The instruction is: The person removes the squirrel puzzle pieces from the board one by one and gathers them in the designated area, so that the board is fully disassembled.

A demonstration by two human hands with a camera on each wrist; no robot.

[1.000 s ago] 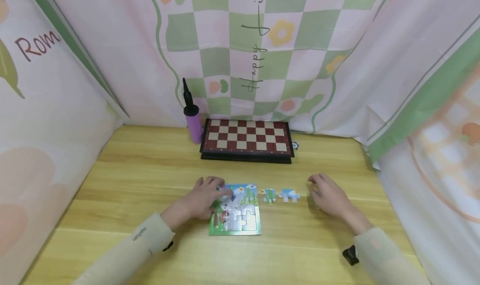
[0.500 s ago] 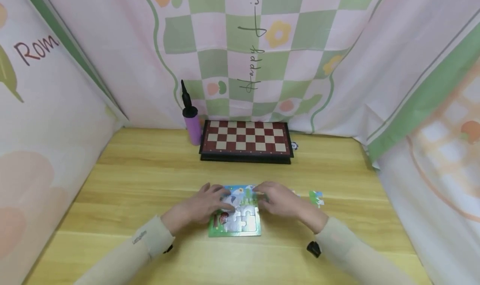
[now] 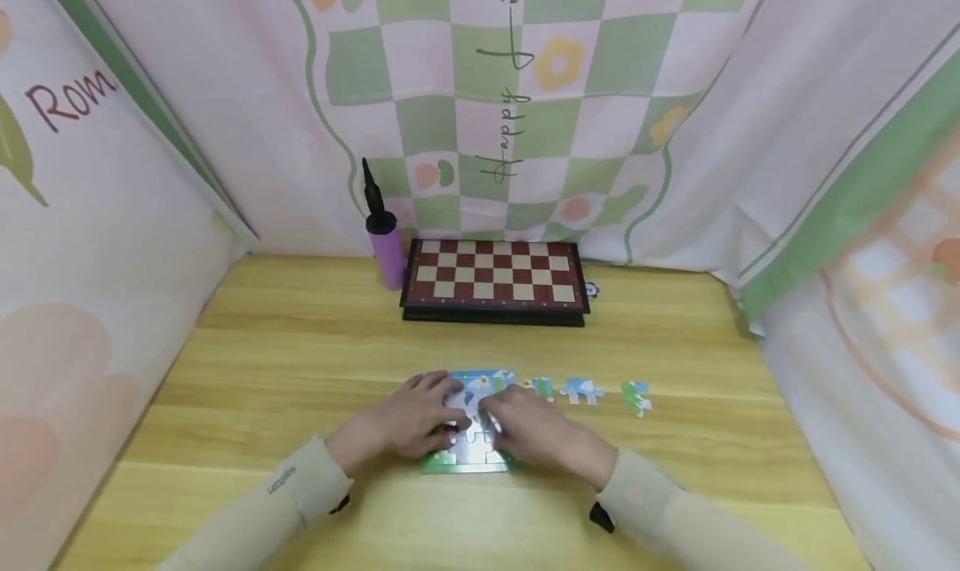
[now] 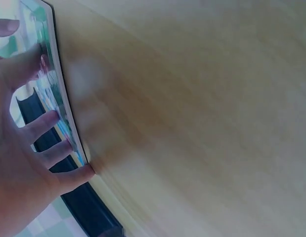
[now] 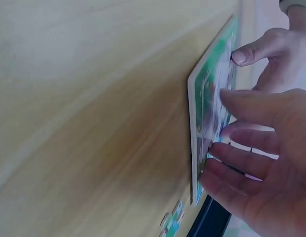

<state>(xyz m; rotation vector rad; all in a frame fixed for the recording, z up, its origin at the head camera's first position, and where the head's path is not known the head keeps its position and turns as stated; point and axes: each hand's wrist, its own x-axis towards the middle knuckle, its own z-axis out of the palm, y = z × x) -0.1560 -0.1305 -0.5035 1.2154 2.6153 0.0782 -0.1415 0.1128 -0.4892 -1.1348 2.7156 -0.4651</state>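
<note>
A jigsaw puzzle (image 3: 468, 454) of a cartoon scene lies in a flat tray with a green lower border, between both hands. My left hand (image 3: 416, 413) rests across its left side, fingers spread; in the left wrist view those fingertips reach the tray's edge. Over the right side is my right hand (image 3: 534, 425). The right wrist view shows its thumb and bent fingers touching the puzzle's face, with no loose piece visible between them. Part of the picture is hidden beneath the hands. To the right lie a green-and-blue piece (image 3: 543, 388), a blue-and-white piece (image 3: 581, 390) and a green piece (image 3: 636, 397).
Behind the puzzle lies a folded chessboard (image 3: 493, 279) with a dark rim. A purple hand pump (image 3: 386, 254) with a black nozzle stands at its left, and a small round item (image 3: 592, 290) shows at its right. Printed curtains (image 3: 495, 104) surround the wooden table (image 3: 300, 321).
My right hand has come left from the loose pieces to the puzzle's edge, then onto its right side, uncovering the rightmost piece. My left hand has stayed on the puzzle, shifting slightly.
</note>
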